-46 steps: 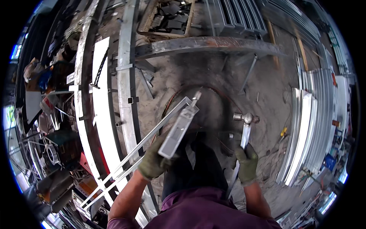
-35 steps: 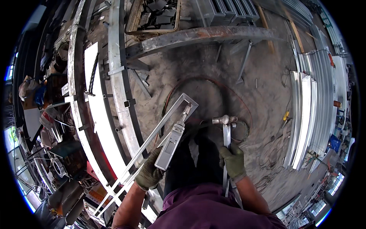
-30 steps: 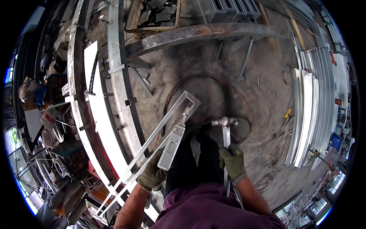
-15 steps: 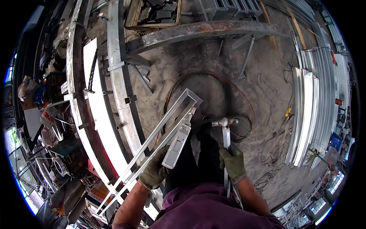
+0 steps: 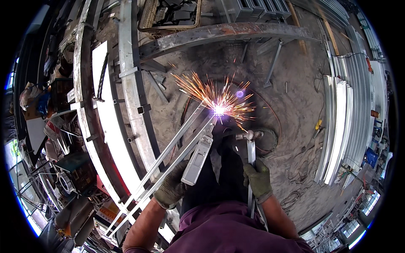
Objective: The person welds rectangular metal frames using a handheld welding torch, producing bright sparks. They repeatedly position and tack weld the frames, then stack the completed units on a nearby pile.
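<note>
L hand, gloved, closed round grey torch, fingers partly hidden; R hand, gloved, clenched on hammer. Torch tip at metal frame corner, sparks flying; steel beam to L.

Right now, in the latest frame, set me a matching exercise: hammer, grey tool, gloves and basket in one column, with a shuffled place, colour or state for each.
1. Hammer
2. Grey tool
3. Gloves
4. Basket

A. Sparks by its tip
B. Dark scraps inside
C. Held in the right hand
D. Olive green

Pairs: 1-C, 2-A, 3-D, 4-B
</note>
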`<state>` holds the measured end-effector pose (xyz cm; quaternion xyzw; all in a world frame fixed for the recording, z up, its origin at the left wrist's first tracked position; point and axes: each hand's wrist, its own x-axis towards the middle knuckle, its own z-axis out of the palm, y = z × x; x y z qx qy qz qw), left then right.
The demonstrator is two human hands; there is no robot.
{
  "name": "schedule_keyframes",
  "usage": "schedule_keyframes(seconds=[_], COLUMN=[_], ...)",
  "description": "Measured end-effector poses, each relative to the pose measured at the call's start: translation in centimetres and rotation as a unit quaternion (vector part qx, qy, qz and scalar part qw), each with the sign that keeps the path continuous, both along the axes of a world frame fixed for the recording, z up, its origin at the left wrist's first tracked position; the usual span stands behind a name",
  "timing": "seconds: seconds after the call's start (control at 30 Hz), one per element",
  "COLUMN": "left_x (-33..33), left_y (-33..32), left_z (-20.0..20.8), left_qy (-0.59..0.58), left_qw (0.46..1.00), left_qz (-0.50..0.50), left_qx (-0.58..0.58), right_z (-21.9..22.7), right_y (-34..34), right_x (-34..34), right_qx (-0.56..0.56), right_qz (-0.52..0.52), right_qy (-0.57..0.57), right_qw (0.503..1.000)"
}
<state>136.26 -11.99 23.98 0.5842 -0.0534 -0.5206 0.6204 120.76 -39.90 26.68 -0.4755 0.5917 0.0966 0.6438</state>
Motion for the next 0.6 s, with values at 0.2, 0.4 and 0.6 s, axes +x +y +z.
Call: schedule_keyframes(seconds=[0.2, 0.4, 0.6], left_x=[0.0, 0.3, -0.2], left_y=[-0.7, -1.3, -1.5], left_z=[1.0, 1.7, 1.9], left_qy=[-0.031, -0.008, -0.005], left_qw=[0.999, 1.0, 0.999], left_qz=[0.022, 0.025, 0.042], left_qx=[0.01, -0.011, -0.013], right_z=[0.1, 0.4, 0.2], right_y=[-0.2, -0.3, -0.5], right_x=[0.1, 0.3, 0.1], right_qx=[0.0, 0.006, 0.003], right_qz=[-0.003, -0.019, -0.002], right_qy=[0.0, 0.008, 0.015], right_qw=[1.0, 1.0, 1.0])
